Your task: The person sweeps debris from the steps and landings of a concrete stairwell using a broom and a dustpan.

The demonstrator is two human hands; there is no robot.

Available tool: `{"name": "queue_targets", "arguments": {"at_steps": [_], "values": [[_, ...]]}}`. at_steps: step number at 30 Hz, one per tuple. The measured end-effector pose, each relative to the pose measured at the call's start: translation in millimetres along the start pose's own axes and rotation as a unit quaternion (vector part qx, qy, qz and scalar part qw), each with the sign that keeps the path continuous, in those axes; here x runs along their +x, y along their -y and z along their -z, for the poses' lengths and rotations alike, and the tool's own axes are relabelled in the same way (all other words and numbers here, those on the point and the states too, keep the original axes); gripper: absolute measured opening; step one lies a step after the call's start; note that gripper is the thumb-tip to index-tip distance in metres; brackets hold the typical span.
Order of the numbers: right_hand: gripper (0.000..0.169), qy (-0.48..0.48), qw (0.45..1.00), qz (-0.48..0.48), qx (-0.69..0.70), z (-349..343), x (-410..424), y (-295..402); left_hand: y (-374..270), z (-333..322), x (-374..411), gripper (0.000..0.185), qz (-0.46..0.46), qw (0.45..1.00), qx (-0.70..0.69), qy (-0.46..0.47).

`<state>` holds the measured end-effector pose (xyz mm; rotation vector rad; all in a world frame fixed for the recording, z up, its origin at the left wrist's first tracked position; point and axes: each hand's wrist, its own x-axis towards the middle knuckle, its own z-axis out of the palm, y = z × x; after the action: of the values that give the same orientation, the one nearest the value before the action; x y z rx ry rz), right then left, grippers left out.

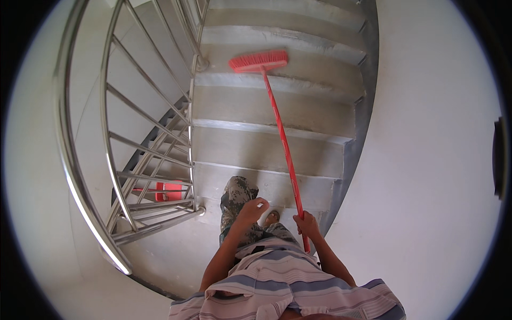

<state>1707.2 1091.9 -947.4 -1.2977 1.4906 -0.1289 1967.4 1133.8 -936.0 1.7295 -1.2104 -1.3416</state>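
My right hand [307, 225] is closed around the lower part of a red broom handle [286, 152], close to its end. The handle runs up the picture to a broom head [258, 61] with red bristles, lying on a grey stair tread. In front of my body, over the camouflage trousers, my left hand [256, 210] has its fingers curled, thumb and fingertips close together around a small pale spot. Whether it holds something small there cannot be made out.
Concrete steps [272, 106] climb ahead between a stainless steel railing [106, 120] on the left and a white wall [428, 140] on the right. Through the railing, a red dustpan [170, 191] shows on the lower flight. A sandalled foot [272, 218] is on a step.
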Motion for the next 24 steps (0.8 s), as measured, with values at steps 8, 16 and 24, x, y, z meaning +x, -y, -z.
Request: {"name": "queue_targets", "arguments": {"at_steps": [8, 16, 24], "values": [[0.027, 0.021, 0.993, -0.111, -0.035, 8, 4, 4, 49, 74, 61, 0.013, -0.021, 0.987, 0.126, -0.094], [0.029, 0.034, 0.975, -0.219, -0.025, 31, -55, 90, 80, 132, 100, 0.029, 0.112, 0.981, 0.134, 0.083], [0.025, -0.057, 0.969, -0.189, 0.149, 81, -103, 155, 57, 202, 133, 0.042, 0.127, 0.955, 0.188, 0.189]]}}
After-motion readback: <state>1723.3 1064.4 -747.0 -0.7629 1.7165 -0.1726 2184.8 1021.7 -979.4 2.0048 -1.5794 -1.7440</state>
